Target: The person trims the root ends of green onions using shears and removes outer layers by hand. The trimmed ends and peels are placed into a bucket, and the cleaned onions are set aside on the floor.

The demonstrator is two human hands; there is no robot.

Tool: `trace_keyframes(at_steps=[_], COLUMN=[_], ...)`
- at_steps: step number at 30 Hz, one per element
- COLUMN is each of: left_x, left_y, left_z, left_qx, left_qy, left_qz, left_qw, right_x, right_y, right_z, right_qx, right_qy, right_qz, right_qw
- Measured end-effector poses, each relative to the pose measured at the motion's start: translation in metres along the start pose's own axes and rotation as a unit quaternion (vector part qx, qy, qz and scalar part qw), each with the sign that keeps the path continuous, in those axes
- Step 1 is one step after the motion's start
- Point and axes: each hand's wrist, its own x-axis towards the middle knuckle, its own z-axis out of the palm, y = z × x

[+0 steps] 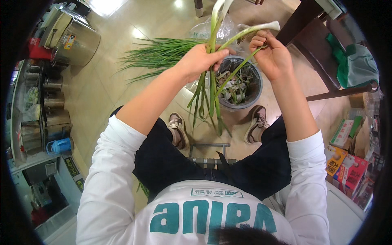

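Note:
My left hand (202, 59) grips several green onions (212, 92), their white ends up and their green leaves hanging down. One stalk leans right, its white end (271, 26) above my right hand (271, 53). The fingertips of my right hand pinch a thin green leaf (242, 65) that slants down to the left, towards the held stalks. Below and between my hands stands a grey round bin (259, 92) with a dark liner, holding onion peelings and leaf scraps (234, 88). A pile of green onions (159, 55) lies on the floor to the left, partly behind my left hand.
Clear plastic bags (202, 30) lie on the tiled floor beyond the bin. A wooden chair (318, 55) with a green and white bag stands at the right, above cardboard boxes (349, 168). Large metal pots (79, 43) and a blue jug (59, 146) are at the left.

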Motion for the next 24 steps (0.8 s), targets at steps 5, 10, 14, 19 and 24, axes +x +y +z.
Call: trace_keyframes(at_steps=[5,10,14,19,24], left_x=[0.007,0.008,-0.009,-0.061,-0.088], left_y=[0.017,0.032,0.046,0.07,0.086], left_z=[-0.033,-0.098,-0.14,-0.213,-0.245], left_qx=[0.008,0.028,-0.022,-0.095,-0.189], left_qy=[0.043,0.134,0.234,0.252,0.311], left_qz=[0.057,0.123,0.139,0.203,0.24], left_qw=[0.997,0.983,0.962,0.941,0.9], right_x=[-0.007,-0.019,-0.017,0.009,0.025], right_y=[-0.027,-0.044,-0.029,0.009,0.066], right_z=[0.009,0.019,0.009,-0.046,-0.171], right_qx=[-0.165,-0.244,-0.401,-0.615,-0.842], right_qy=[-0.029,-0.109,-0.055,-0.042,-0.096], right_qz=[-0.107,-0.153,-0.2,-0.178,-0.084], right_qw=[0.98,0.951,0.892,0.767,0.525])
